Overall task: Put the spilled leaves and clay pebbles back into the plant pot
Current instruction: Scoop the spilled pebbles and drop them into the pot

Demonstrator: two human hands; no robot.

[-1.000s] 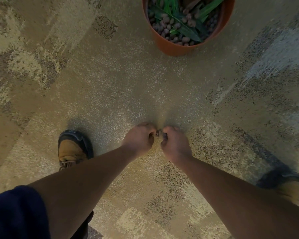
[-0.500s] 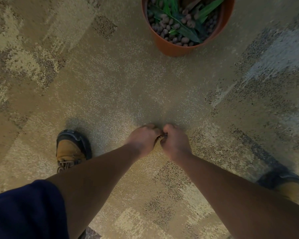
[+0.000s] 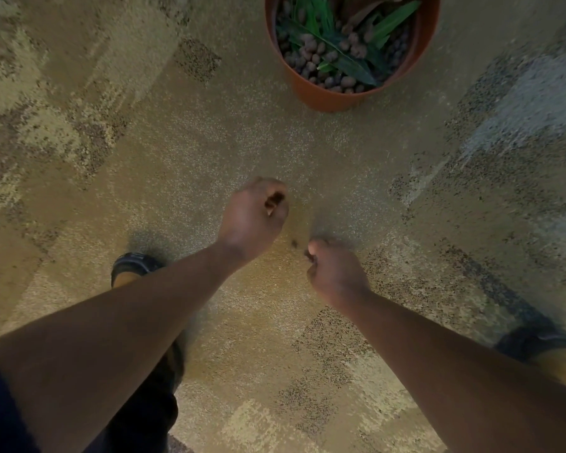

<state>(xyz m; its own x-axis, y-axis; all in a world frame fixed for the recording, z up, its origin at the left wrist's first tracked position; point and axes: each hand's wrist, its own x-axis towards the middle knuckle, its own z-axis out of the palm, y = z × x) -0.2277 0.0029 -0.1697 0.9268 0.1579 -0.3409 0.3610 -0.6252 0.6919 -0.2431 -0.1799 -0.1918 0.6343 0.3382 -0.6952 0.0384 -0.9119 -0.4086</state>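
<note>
An orange plant pot [image 3: 324, 96] stands on the carpet at the top of the view, filled with brown clay pebbles [image 3: 311, 49] and green leaves [image 3: 350, 60]. My left hand [image 3: 252, 220] is raised above the carpet, its fingers closed around brown clay pebbles that show inside the fist. My right hand [image 3: 335, 273] stays low on the carpet, fingers pinched on something small and dark. One small dark pebble [image 3: 294, 244] lies on the carpet between the two hands.
Patterned beige and brown carpet [image 3: 177, 142] covers the whole floor. My left shoe [image 3: 134, 268] is beside my left forearm and my right shoe [image 3: 543, 348] is at the right edge.
My hands were together on the carpet. My left hand has now lifted and moved toward the pot with pebbles, while my right hand stays down.
</note>
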